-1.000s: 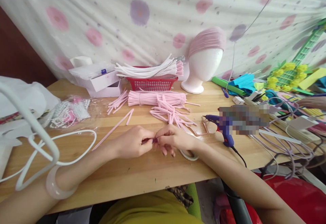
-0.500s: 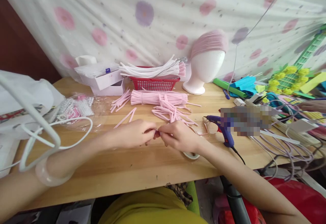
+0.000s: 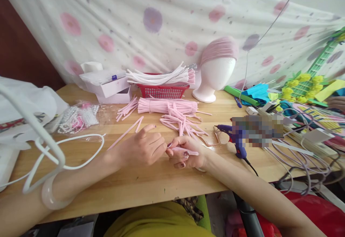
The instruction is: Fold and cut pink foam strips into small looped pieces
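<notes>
Loose pink stems [image 3: 180, 119] and a glue gun [image 3: 238, 143] lie beyond; a red basket [image 3: 162, 92] is heaped with white stems [image 3: 156, 78]. Right grip [image 3: 194, 144] holds a pink strip [image 3: 193, 153] between thumb and fingers; left grip [image 3: 148, 148] curls beside, contents hidden.

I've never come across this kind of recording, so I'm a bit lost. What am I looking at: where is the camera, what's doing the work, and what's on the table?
There's no machine here. One camera, worn on a person's head, looks forward and down at their own bare hands. The left hand, with a pale bangle on its wrist, meets the right hand. A pink piece lies across the right hand; whether the left hand grips it too is hidden. On the table, beyond the hands, are pink strips and a red basket of white ones, with a white dummy head beside it. Beads lie to the left, a glue gun to the right.
</notes>
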Available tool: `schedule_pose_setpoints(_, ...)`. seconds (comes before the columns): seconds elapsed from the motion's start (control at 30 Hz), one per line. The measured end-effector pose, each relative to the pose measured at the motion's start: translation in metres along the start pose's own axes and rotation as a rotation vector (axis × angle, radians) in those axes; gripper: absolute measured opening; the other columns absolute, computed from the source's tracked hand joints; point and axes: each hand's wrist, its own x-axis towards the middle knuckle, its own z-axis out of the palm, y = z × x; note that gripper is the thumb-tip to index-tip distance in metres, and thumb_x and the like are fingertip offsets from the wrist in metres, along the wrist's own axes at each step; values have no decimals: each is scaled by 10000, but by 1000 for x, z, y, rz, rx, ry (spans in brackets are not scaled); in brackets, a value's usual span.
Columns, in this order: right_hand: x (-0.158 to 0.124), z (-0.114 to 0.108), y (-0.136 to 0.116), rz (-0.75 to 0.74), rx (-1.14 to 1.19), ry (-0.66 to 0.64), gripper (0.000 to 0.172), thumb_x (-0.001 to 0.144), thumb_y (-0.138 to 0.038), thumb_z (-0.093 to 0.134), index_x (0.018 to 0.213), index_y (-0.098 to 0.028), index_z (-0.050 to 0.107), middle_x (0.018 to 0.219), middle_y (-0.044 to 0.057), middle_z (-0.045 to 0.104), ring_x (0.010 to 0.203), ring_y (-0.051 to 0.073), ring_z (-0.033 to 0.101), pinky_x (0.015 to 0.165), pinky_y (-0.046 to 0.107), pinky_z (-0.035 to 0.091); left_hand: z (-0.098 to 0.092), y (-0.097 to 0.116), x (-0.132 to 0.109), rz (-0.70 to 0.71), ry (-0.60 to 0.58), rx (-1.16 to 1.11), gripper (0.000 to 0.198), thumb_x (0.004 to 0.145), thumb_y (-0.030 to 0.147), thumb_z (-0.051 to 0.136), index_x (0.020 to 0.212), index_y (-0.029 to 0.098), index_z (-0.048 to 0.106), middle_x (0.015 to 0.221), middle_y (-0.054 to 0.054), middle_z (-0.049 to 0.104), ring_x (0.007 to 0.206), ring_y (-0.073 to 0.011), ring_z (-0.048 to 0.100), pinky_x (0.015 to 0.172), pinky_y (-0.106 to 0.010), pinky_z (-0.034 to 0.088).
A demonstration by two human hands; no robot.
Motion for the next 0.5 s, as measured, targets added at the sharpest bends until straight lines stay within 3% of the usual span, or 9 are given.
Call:
schedule_pose_setpoints(0.13, 2, -3, 2, -28, -57, 28, 278, 799, -172, 361, 638, -116, 581, 402, -64, 290, 372, 74, 211, 440, 172, 380, -2, 3, 6, -49, 8, -9, 257, 898, 146, 436, 667, 194, 536, 577, 20, 549, 569, -151, 456, 834, -363, 357)
schedule_pose_setpoints(0.23, 0, -3, 1, -240, -373, 144, 234, 774, -202, 410, 653, -124, 595, 401, -66, 329, 385, 82, 267, 493, 223, 437, -8, 6, 13, -259, -104, -340, 261, 873, 111, 379, 690, 175, 552, 601, 15, 564, 589, -142, 480, 860, -391, 349)
schedule_pose_setpoints(0.33, -6, 7, -2, -465, -975, 279, 198, 790, -202, 444, 684, -136, 597, 471, -47, 420, 432, 90, 347, 514, 240, 410, -12, 6, 16, -566, -333, -864, 263, 877, 161, 339, 706, 183, 538, 650, 24, 569, 624, -135, 491, 822, -377, 382)
schedule_pose_setpoints(0.43, -12, 21, -1, -691, -1820, 361, 191, 802, -149, 450, 659, -140, 575, 554, 1, 498, 505, 109, 372, 513, 255, 304, -9, 0, 17, -882, -529, -1344, 273, 855, 249, 318, 603, 209, 412, 545, 35, 447, 531, -131, 431, 595, -296, 411)
schedule_pose_setpoints(0.5, -14, 29, 4, -812, -2251, 360, 226, 838, -125, 430, 672, -130, 583, 577, 37, 535, 531, 133, 382, 513, 287, 265, -6, -5, 18, -954, -657, -1529, 287, 835, 252, 295, 549, 237, 318, 454, 53, 320, 436, -127, 359, 495, -285, 395)
